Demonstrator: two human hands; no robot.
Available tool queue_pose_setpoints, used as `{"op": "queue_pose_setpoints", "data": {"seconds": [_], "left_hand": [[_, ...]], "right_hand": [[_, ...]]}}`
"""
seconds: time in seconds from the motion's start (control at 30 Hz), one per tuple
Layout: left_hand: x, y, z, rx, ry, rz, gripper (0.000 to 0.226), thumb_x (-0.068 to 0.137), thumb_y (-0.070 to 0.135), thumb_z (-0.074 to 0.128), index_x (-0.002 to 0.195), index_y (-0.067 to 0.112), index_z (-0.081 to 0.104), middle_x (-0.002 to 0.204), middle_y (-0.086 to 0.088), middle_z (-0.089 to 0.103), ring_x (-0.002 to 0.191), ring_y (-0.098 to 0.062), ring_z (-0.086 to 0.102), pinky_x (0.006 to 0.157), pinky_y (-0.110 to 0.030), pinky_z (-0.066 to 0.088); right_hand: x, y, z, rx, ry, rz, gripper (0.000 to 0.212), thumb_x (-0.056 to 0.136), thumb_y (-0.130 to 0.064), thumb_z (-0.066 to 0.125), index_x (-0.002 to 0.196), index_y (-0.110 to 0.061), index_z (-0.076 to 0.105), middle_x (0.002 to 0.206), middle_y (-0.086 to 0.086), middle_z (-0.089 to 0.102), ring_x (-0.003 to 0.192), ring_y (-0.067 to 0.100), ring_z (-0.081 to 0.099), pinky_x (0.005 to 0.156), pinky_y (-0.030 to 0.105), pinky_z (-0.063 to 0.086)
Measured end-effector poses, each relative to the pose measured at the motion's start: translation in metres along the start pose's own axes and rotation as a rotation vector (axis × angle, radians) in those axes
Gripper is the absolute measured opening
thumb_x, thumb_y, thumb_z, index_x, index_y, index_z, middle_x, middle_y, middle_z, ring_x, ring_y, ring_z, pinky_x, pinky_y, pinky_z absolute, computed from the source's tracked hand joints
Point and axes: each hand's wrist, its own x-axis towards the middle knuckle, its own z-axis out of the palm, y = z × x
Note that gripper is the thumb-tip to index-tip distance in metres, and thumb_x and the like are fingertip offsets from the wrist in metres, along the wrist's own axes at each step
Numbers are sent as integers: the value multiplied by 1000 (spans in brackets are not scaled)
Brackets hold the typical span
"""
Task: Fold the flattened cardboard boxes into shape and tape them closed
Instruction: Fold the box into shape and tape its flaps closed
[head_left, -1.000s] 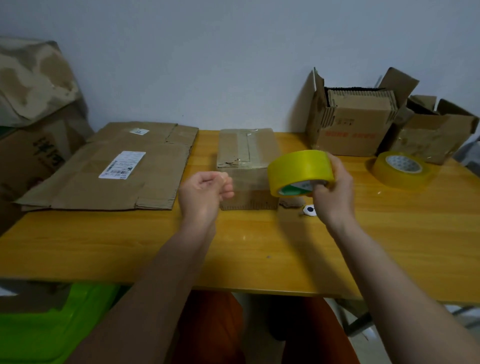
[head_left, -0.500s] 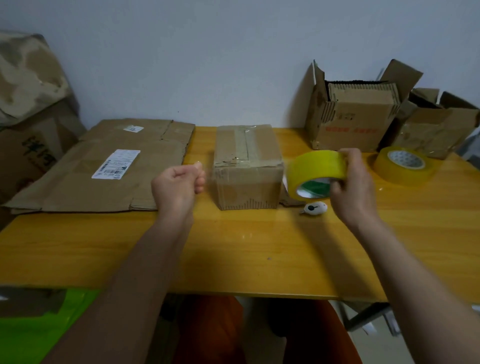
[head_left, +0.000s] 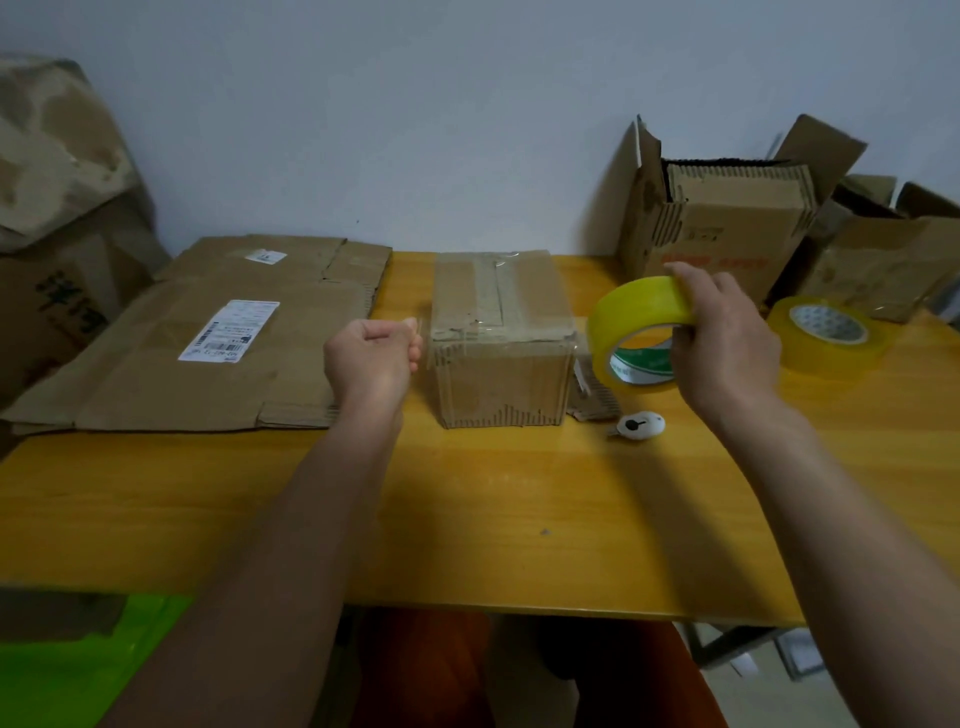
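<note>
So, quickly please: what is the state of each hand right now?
Left hand: fingers curled, pinching the pulled-out end of clear tape.
Right hand: gripping the yellow tape roll, held above the table.

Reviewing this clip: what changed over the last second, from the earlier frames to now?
The left hand and right hand drew apart: the left, pinching the clear tape end, went left past the small folded brown cardboard box; the right carried the yellow tape roll to the box's right. Clear tape now spans the box front. Neither grip changed; the box, white cutter and second roll stayed put.
</note>
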Motion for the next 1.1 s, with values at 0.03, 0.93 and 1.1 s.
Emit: {"op": "queue_pose_setpoints", "data": {"seconds": [0.03,0.93,1.1], "left_hand": [[1,-2,0,10,6,-3,4,89,13,68,87,10,66,73,1,68,60,-6,61,53,-14,45],[23,-8,-1,577,-206,485,36,97,6,47,128,18,61,122,-3,63,101,-20,60,91,-38,53],[45,20,11,814,-490,275,76,91,71,31,147,21,32,148,-3,41,129,-26,44,102,-45,36]], "right_hand": [[1,0,1,-17,-1,-10,60,87,2,52,139,-25,41,114,12,51,104,35,49,67,36,31],[-3,-13,29,153,-228,27,47,87,-1,54,131,-13,42,120,16,54,103,38,52,70,36,36],[-10,-26,15,399,-491,-63,39,89,-25,63,120,-19,38,101,6,55,90,28,56,73,47,50]]}}
